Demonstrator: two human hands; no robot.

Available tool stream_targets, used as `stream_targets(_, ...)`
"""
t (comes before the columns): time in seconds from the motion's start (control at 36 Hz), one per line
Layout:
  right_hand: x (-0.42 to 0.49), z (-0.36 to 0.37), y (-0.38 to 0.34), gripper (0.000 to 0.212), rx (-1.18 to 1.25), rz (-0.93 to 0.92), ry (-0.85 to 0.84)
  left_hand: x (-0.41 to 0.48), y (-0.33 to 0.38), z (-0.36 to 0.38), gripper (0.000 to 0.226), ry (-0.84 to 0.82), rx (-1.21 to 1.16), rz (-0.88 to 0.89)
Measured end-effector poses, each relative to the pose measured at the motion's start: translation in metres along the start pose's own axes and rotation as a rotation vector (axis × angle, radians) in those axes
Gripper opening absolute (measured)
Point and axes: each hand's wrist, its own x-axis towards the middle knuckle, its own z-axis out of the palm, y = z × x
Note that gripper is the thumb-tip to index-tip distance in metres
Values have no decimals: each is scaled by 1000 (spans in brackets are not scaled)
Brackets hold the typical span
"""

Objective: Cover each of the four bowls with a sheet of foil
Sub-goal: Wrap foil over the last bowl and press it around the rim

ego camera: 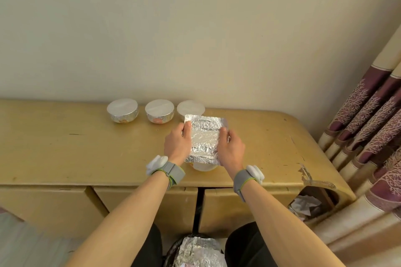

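A crinkled sheet of foil [205, 138] is held flat over a white bowl [204, 167], of which only the near lower side shows beneath the sheet. My left hand [176, 144] grips the sheet's left edge and my right hand [231, 148] grips its right edge. At the back of the yellow cabinet top [76, 147] stand three bowls in a row, each wrapped in foil: the left bowl [122, 110], the middle bowl [160, 111] and the right bowl [191, 109], partly hidden by the held sheet.
A wall runs right behind the bowls. Patterned curtains [368, 132] hang at the right. The cabinet's right corner is chipped above an open nook holding crumpled paper [306, 204]. More foil [201, 253] lies at the bottom between my knees.
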Motion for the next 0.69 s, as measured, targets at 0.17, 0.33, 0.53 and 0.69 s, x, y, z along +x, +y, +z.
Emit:
stream_targets(0.17, 15, -18, -7, 55, -71, -30, -252, 11, -2, -17, 52, -252, 230, 252)
stream_targets(0.33, 26, -20, -13, 42, -257, -125, -328, 30, 11, -28, 54, -284, 169, 200)
stream_targets(0.53, 15, -9, -2, 42, -76, -40, -78, 22, 1, -22, 86, -344, -386, -395)
stream_targets(0.69, 4, -3, 8, 41, -128, 66, -109, 4, -5, -5, 50, -170, -66, -194)
